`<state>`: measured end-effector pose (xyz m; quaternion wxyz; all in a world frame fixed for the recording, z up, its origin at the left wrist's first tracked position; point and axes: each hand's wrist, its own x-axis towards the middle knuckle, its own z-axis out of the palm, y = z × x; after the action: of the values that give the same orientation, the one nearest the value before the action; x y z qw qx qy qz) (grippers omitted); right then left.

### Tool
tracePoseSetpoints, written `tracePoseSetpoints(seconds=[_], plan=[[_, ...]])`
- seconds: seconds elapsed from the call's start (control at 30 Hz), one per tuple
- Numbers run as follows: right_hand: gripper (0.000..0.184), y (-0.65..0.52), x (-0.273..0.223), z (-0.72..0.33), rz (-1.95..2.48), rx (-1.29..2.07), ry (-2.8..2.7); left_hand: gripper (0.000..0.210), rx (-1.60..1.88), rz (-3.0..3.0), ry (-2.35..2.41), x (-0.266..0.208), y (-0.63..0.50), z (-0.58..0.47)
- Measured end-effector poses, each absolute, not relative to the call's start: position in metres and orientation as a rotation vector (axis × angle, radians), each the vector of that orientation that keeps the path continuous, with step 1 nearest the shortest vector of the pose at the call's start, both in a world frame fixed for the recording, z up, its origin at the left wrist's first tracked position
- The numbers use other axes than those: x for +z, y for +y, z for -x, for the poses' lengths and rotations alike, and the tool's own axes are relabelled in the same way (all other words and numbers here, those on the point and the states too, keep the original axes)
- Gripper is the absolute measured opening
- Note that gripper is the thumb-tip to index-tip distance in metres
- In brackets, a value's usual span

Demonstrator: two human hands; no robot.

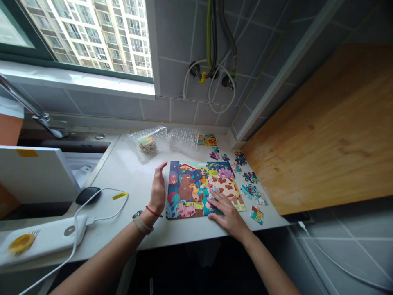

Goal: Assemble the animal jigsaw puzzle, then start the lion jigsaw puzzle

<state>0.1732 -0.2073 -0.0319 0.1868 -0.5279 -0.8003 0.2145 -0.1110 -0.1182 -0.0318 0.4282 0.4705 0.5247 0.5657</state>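
Observation:
A colourful jigsaw puzzle (187,192) with farm animals lies on the white counter. A brown-and-white cow and a pink pig show in its picture. My left hand (158,190) stands on edge beside the puzzle's left side, fingers stretched out and nothing in it. Over the lower right part of the puzzle, my right hand (225,211) lies flat with fingers apart. What is under its fingers is hidden. Loose puzzle pieces (250,191) are scattered along the right of the puzzle, one piece (257,215) lying nearest the counter's front.
Behind the puzzle are a bubble-wrap bag (147,143) with pieces inside, more bubble wrap (184,138) and a small picture card (208,140). At left lie a black mouse (88,196), a white power strip (43,239) with its cable, and a sink. A wooden panel (322,131) borders the right.

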Motion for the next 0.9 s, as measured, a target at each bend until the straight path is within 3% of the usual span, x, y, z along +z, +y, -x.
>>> tracePoseSetpoints(seconds=[0.33, 0.67, 0.9], plan=[[0.042, -0.214, -0.047, -0.172, 1.374, 0.47, -2.143, 0.081, 1.361, -0.567, 1.032, -0.028, -0.19, 0.107], [0.041, -0.214, -0.055, -0.174, 1.368, 0.415, -2.153, 0.067, 1.398, -0.548, 1.015, -0.029, -0.187, 0.102], [0.04, -0.215, -0.058, -0.174, 1.386, 0.39, -2.156, 0.073, 1.408, -0.557, 1.031, -0.017, -0.189, 0.096]])
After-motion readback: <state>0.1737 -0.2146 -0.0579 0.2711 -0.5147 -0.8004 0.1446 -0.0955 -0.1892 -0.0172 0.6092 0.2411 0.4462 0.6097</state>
